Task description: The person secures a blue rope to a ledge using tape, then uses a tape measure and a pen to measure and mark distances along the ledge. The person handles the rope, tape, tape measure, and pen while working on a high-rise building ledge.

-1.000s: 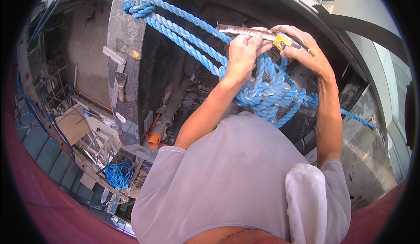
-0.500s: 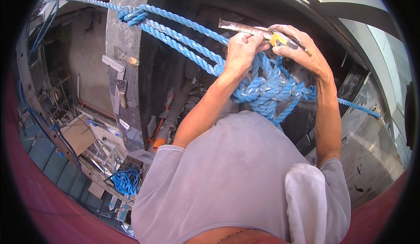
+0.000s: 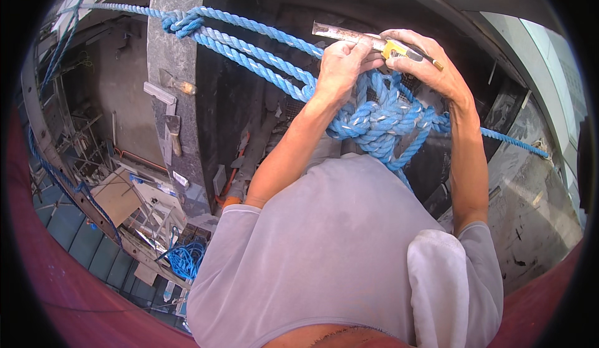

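In front of my chest, my right hand (image 3: 430, 64) grips a yellow and black tape measure (image 3: 393, 49) by its case. A short length of its worn blade (image 3: 334, 32) sticks out to the left, with the hooked end free. The fingers of my left hand (image 3: 342, 66) pinch the blade close to the case. A thin, dark, brown-tipped stick (image 3: 432, 61) lies along the right hand's palm; its kind is unclear. Just below both hands hangs a thick knotted bundle of blue rope (image 3: 380, 120), apart from the fingers.
Doubled blue rope runs left to a knot (image 3: 181, 22) at a grey column (image 3: 171, 54). Two scrapers, one wooden-handled (image 3: 184, 87), one upright (image 3: 174, 134), rest against that column. Coiled blue rope (image 3: 184, 259) lies far below left. A pale wall panel (image 3: 530, 204) stands right.
Both hands keep their hold on the tape measure, and the exposed blade stays about as long. The whole view has shifted slightly.
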### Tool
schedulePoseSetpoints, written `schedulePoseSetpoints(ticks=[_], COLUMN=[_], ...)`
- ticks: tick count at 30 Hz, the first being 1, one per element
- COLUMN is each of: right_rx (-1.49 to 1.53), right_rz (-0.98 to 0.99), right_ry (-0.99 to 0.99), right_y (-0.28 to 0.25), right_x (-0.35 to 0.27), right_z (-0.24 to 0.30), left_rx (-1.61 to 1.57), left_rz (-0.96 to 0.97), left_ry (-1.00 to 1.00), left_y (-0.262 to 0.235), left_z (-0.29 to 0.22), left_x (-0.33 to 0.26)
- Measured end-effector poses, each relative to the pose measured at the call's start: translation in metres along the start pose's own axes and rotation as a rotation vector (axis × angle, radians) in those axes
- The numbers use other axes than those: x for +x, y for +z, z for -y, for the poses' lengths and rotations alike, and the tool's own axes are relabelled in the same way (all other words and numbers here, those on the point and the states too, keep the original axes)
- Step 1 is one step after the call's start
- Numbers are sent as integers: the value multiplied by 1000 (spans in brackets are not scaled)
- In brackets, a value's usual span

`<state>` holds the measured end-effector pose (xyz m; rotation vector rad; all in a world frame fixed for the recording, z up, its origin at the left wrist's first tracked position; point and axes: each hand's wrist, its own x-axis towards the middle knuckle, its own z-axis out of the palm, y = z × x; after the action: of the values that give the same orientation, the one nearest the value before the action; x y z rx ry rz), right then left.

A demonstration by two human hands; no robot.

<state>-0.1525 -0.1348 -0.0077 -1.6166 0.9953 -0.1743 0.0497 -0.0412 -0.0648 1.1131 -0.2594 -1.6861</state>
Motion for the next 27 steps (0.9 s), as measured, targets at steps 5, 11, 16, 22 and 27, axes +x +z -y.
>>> schedulePoseSetpoints(ticks=[5,11,16,22,27], right_rx=[-33,-26,-36,-17,-31], right_rz=[-11,-27,-31,-45,-33], right_ry=[-21,-21,8,-5,-5], right_y=[0,0,-2,-2,-4], right_x=[-3,-5,-6,-8,-4], right_z=[-1,-3,-8,-8,-8], left_rx=[-23,33,11,-11,5], left_rz=[57,154,173,201,188], left_ry=[2,-15,-35,-68,-60], left_y=[-5,-10,-7,-9,-7], left_z=[0,2,-1,1,0], left_x=[-2,0,-2,0,0])
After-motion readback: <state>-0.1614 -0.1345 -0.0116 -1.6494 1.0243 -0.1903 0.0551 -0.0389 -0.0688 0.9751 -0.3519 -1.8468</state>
